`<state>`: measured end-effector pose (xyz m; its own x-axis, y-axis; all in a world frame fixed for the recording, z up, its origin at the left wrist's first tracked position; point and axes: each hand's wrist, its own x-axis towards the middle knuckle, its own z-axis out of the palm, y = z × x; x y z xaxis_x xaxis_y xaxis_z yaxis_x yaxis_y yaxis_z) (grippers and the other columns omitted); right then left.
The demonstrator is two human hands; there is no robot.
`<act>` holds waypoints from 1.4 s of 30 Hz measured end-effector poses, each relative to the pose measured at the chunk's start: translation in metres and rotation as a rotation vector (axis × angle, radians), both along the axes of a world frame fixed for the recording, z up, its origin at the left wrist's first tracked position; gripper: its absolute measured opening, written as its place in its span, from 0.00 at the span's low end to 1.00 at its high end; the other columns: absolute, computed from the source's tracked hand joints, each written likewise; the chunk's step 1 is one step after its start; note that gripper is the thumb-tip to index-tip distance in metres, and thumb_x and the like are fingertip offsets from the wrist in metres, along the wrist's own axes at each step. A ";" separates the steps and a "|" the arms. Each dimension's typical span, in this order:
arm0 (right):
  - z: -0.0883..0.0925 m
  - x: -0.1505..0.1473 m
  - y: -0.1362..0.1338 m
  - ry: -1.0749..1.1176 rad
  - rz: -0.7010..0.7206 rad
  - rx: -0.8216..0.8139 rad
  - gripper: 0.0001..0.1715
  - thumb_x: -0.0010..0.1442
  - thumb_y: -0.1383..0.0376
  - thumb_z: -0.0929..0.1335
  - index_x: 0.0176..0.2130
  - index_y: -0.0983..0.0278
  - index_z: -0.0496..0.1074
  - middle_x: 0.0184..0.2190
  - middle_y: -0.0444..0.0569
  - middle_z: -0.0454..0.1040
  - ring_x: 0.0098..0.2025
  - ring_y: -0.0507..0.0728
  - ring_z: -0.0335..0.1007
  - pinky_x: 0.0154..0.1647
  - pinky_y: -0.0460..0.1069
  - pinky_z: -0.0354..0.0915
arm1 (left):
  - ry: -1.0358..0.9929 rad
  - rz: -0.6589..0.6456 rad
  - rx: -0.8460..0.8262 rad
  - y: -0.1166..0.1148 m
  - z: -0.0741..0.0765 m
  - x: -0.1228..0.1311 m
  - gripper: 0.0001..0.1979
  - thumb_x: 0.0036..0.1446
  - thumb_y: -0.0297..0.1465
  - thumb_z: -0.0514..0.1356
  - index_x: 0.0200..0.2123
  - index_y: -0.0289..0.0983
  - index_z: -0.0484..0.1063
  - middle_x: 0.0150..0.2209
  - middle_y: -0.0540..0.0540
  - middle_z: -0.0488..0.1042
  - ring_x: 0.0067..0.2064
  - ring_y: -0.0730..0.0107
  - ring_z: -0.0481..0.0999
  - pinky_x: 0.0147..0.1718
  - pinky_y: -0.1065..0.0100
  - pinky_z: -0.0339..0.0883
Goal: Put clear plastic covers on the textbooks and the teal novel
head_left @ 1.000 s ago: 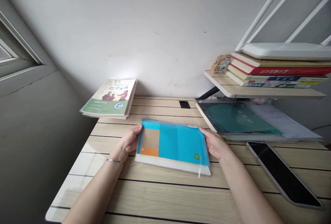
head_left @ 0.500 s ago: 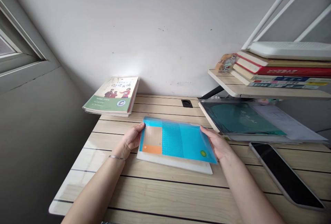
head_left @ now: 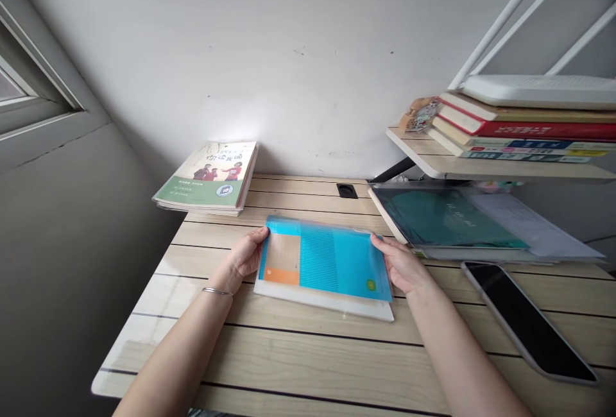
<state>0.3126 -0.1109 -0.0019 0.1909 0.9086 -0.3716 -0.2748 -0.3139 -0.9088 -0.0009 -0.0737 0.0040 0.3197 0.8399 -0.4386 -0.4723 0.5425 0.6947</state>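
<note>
Here, mid-desk, the blue booklet (head_left: 356,263) was held between two hands, its long axis laid left to right across the desk (head_left: 308,365) and its right end angled slightly nearer. Its left edge was pinched by the left hand (head_left: 246,253); its right edge was gripped by the right hand (head_left: 402,266), with the thumb pressed over the far right corner. Neither hand was favoured: the booklet was spanned evenly, straight between the two. Whether it was borne by the desk or lifted just off it could not be told.

And the surfaces! A glossy sheen was caught on the flat, oblong cover, fine ribbing printed down its middle, tan and orange blocked in at left. Beyond the near edge, a plain white layer (head_left: 322,300) was exposed. Pale wood grain was crossed by dark lines; at far left, soft-covered books (head_left: 206,179) were stacked, and at right a slim, rounded phone (head_left: 529,321) was laid.
</note>
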 end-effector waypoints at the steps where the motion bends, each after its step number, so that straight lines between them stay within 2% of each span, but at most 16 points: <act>1: 0.001 -0.001 0.000 -0.002 -0.005 0.002 0.12 0.47 0.58 0.75 0.27 0.63 0.72 0.26 0.49 0.79 0.31 0.58 0.77 0.28 0.48 0.72 | 0.003 0.001 -0.002 0.000 0.001 0.000 0.05 0.57 0.30 0.60 0.30 0.34 0.71 0.26 0.46 0.76 0.28 0.69 0.78 0.28 0.71 0.73; 6: 0.001 -0.002 0.000 0.003 -0.012 -0.007 0.12 0.47 0.59 0.75 0.26 0.62 0.71 0.25 0.47 0.78 0.28 0.57 0.76 0.26 0.47 0.70 | 0.010 0.012 -0.006 -0.002 0.004 0.002 0.06 0.59 0.30 0.58 0.30 0.34 0.70 0.24 0.47 0.75 0.26 0.71 0.77 0.28 0.72 0.72; 12: 0.005 -0.006 -0.001 -0.019 -0.069 -0.023 0.12 0.47 0.58 0.74 0.25 0.62 0.70 0.23 0.47 0.78 0.26 0.57 0.75 0.25 0.48 0.69 | 0.028 0.058 0.029 -0.003 0.003 0.005 0.06 0.53 0.30 0.63 0.32 0.36 0.67 0.26 0.48 0.74 0.30 0.66 0.78 0.31 0.69 0.73; 19: 0.005 -0.007 -0.001 0.018 -0.054 -0.002 0.16 0.45 0.56 0.74 0.26 0.63 0.70 0.24 0.48 0.79 0.27 0.58 0.76 0.22 0.48 0.68 | 0.034 0.040 0.104 -0.003 0.003 0.008 0.11 0.48 0.31 0.66 0.30 0.37 0.65 0.25 0.52 0.72 0.25 0.73 0.74 0.29 0.71 0.72; 26: 0.005 -0.004 -0.001 0.024 -0.001 0.019 0.12 0.48 0.58 0.74 0.28 0.64 0.72 0.25 0.47 0.78 0.28 0.57 0.75 0.26 0.48 0.70 | 0.101 0.025 0.156 -0.002 -0.002 0.006 0.16 0.43 0.35 0.68 0.28 0.38 0.63 0.23 0.54 0.70 0.22 0.76 0.71 0.25 0.74 0.69; 29: 0.007 0.001 -0.008 -0.051 0.080 -0.018 0.12 0.49 0.58 0.73 0.29 0.64 0.72 0.25 0.47 0.78 0.26 0.55 0.74 0.26 0.47 0.69 | 0.130 -0.014 0.181 -0.001 -0.003 0.003 0.16 0.42 0.35 0.69 0.28 0.37 0.64 0.23 0.54 0.70 0.23 0.77 0.71 0.25 0.74 0.68; 34: 0.008 0.007 -0.020 -0.352 0.204 -0.136 0.15 0.52 0.57 0.71 0.26 0.64 0.66 0.20 0.42 0.72 0.21 0.51 0.68 0.19 0.44 0.64 | 0.186 -0.128 0.214 -0.006 0.005 -0.005 0.19 0.35 0.32 0.71 0.31 0.37 0.67 0.28 0.50 0.73 0.30 0.71 0.75 0.31 0.71 0.70; 37: 0.007 0.004 -0.021 -0.533 0.233 -0.161 0.14 0.54 0.58 0.70 0.26 0.63 0.64 0.18 0.41 0.71 0.18 0.50 0.65 0.16 0.43 0.60 | 0.343 -0.167 0.236 -0.010 0.009 -0.011 0.24 0.34 0.33 0.70 0.37 0.37 0.66 0.30 0.49 0.74 0.33 0.68 0.76 0.31 0.69 0.69; 40: 0.006 0.001 -0.020 -0.662 0.192 -0.152 0.09 0.54 0.63 0.69 0.31 0.63 0.64 0.21 0.42 0.73 0.20 0.51 0.67 0.19 0.44 0.61 | 0.701 -0.101 0.324 -0.015 0.011 -0.014 0.27 0.37 0.33 0.68 0.42 0.38 0.63 0.27 0.53 0.72 0.29 0.70 0.73 0.27 0.70 0.66; 42: 0.006 0.000 -0.021 -0.711 0.158 -0.141 0.12 0.54 0.64 0.70 0.38 0.64 0.66 0.23 0.44 0.74 0.24 0.53 0.71 0.24 0.44 0.64 | 0.924 -0.076 0.387 -0.017 0.012 -0.015 0.26 0.39 0.31 0.66 0.43 0.38 0.62 0.25 0.56 0.69 0.26 0.72 0.71 0.26 0.71 0.63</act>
<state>0.3122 -0.1323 0.0038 0.3001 0.8978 -0.3224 0.4230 -0.4281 -0.7986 -0.0159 -0.0903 0.0156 0.0503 0.9687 -0.2430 0.3682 0.2082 0.9061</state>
